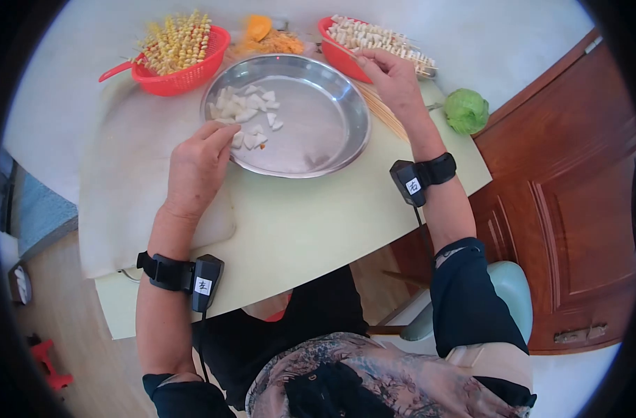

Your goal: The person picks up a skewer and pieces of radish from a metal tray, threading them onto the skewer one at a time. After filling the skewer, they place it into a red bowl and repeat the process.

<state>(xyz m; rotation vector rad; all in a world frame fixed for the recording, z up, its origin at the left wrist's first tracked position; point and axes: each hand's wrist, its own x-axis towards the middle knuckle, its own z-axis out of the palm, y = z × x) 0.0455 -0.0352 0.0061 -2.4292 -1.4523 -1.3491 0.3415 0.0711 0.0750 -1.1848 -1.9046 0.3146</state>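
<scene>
In the head view, my left hand (199, 167) is at the near left rim of a round metal basin (311, 157). Its thumb and fingers are pinched together beside cut white pieces (238, 108), and what they hold, if anything, is hidden. Several of these pieces lie in the left part of the basin, with a small orange bit near them. Over the far right side, my right hand (398, 83) is closed on a thin wooden skewer (340, 47), which points up and left. Loose wooden skewers (384, 111) lie on the table below that hand.
A red colander (175, 85) holds yellowish filled skewers at the back left. Another red basket (339, 59) holds white filled skewers. Between them are orange shreds (283, 45). A green cabbage (466, 111) sits at right, a white cutting board (133, 188) at left, a wooden door (576, 230) beyond.
</scene>
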